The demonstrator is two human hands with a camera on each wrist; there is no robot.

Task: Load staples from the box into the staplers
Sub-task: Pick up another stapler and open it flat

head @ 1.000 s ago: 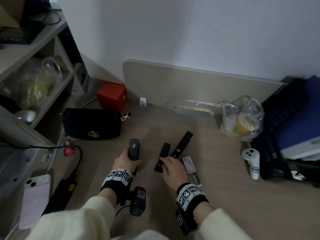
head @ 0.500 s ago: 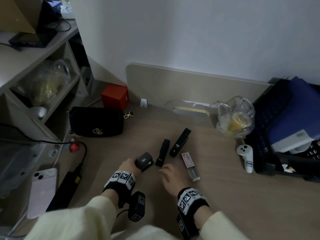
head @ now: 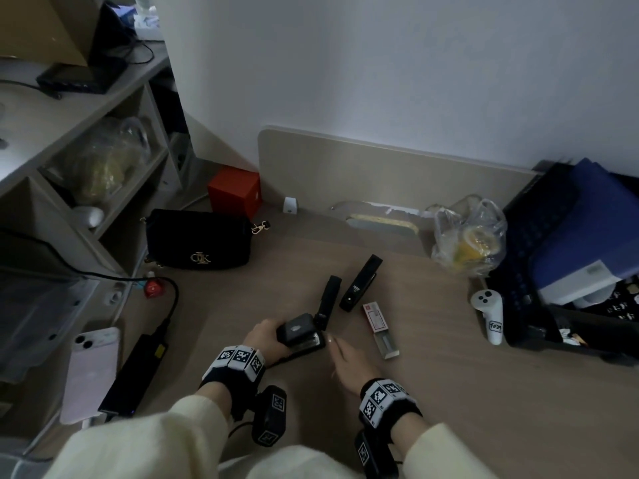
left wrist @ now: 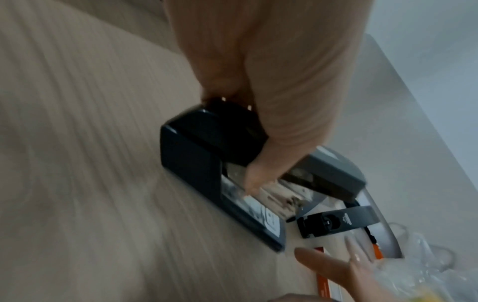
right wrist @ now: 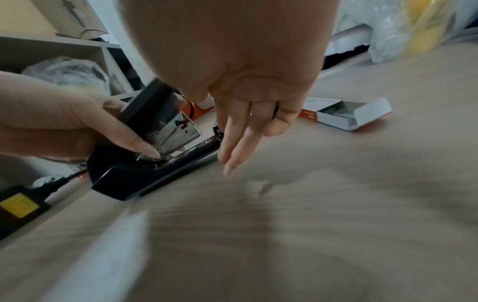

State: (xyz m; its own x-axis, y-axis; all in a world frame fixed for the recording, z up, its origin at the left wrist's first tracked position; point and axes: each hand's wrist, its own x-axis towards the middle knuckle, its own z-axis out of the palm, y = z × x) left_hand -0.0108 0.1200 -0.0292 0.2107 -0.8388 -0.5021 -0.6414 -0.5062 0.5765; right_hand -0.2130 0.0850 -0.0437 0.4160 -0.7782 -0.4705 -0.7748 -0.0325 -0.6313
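Note:
A large black stapler (head: 299, 335) lies on the wooden desk with its top swung up and the metal magazine (right wrist: 178, 130) showing. My left hand (head: 266, 340) grips its rear end, one fingertip resting on the magazine. My right hand (head: 349, 361) hovers just right of the stapler's front, fingers straight, holding nothing. Two slimmer black staplers (head: 328, 300) (head: 361, 281) lie behind it. The red-and-white staple box (head: 375, 318) lies to their right with its tray (head: 389, 345) slid out.
A black handbag (head: 197, 240) and red box (head: 235, 191) sit at the back left. A phone (head: 91, 371) and power brick (head: 133, 375) lie left. A white controller (head: 489, 316), plastic bag (head: 468, 236) and black crate (head: 518, 288) stand right.
My left hand drew the large stapler toward me, laid it down, and its top now stands open. My right hand left the middle stapler and pulled back beside the held one.

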